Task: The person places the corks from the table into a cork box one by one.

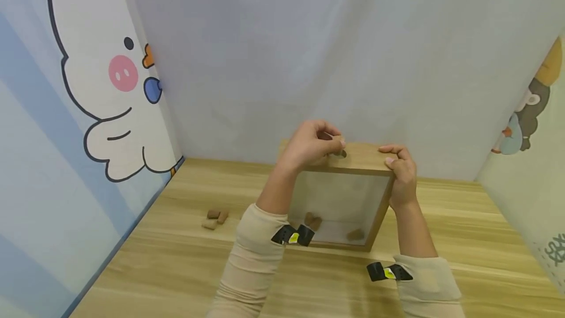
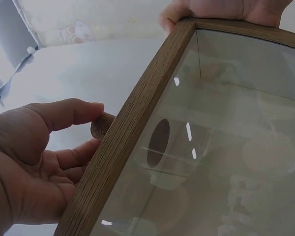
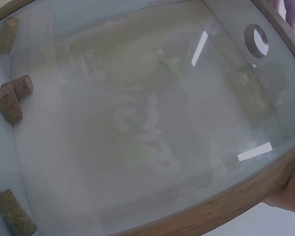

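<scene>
The box stands on the desk, its clear pane towards the person. At the box's top, the left hand pinches a cork between thumb and fingers, right by the hole; the frame hides whether the cork's end is in it. The right hand grips the box's right upper corner, its fingers curled over the edge.

On the box's floor lie four other corks; to the box's left sit three loose corks.

Done well, this step probably calls for a light pinch high on the cork, so that the fingers clear the hole's rim, with the cork's length square to the box's top. A slanted cork could catch. A firm right-hand hold should help too, as pressing from above might shift the box.
</scene>
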A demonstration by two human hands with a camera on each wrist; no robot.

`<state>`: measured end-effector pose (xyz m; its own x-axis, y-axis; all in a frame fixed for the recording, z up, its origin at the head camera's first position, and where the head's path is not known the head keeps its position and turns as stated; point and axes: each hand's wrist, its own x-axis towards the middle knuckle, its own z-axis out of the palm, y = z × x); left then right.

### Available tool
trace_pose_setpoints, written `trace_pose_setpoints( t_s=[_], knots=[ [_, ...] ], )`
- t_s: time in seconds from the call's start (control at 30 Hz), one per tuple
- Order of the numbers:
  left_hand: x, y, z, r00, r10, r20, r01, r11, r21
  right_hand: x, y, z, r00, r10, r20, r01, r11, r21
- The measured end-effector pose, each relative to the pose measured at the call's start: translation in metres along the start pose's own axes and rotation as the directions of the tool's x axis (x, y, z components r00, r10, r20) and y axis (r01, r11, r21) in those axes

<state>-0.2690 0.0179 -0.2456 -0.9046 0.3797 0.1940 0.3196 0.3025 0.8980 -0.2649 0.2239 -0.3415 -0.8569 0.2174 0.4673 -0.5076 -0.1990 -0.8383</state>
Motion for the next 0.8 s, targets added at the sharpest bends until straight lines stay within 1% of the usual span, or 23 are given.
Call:
trace_pose_setpoints(
  t_s=[0.1, 0.17, 0.23, 0.37, 0.53, 0.63, 0.73, 0.8],
  knots=[
    [0.001, 0.000, 0.000, 0.999, -0.031, -0.018, 0.033, 0.996, 0.077, 0.000, 0.001, 0.002, 1.000, 0.001, 0.005, -0.001, 1.000, 0.001],
    [0.002, 0.001, -0.001, 0.999, -0.041, -0.026, 0.043, 0.994, 0.095, 0.001, 0.000, 0.003, 1.000, -0.007, 0.007, 0.007, 1.000, 0.006],
    [0.003, 0.001, -0.002, 0.999, -0.046, -0.029, 0.049, 0.995, 0.091, 0.002, 0.000, 0.004, 1.000, -0.011, 0.009, 0.011, 1.000, 0.009],
    [0.004, 0.000, -0.004, 0.999, -0.050, -0.015, 0.050, 0.996, 0.070, 0.002, -0.001, 0.003, 1.000, -0.009, -0.001, 0.009, 1.000, 0.007],
    [-0.001, 0.001, -0.003, 0.999, -0.044, -0.002, 0.044, 0.998, 0.052, 0.000, -0.001, 0.003, 1.000, -0.008, -0.014, 0.008, 1.000, -0.001],
    [-0.011, 0.002, -0.005, 1.000, -0.011, -0.007, 0.011, 0.998, 0.058, -0.001, -0.002, 0.003, 1.000, -0.010, -0.012, 0.010, 1.000, 0.005],
    [-0.028, 0.004, -0.007, 0.998, 0.056, -0.016, -0.055, 0.997, 0.059, -0.002, -0.001, 0.003, 1.000, -0.011, -0.013, 0.011, 1.000, 0.010],
    [-0.040, 0.004, -0.009, 0.994, 0.108, -0.019, -0.107, 0.993, 0.047, -0.001, -0.001, 0.004, 1.000, -0.013, -0.015, 0.013, 1.000, 0.007]
  ],
)
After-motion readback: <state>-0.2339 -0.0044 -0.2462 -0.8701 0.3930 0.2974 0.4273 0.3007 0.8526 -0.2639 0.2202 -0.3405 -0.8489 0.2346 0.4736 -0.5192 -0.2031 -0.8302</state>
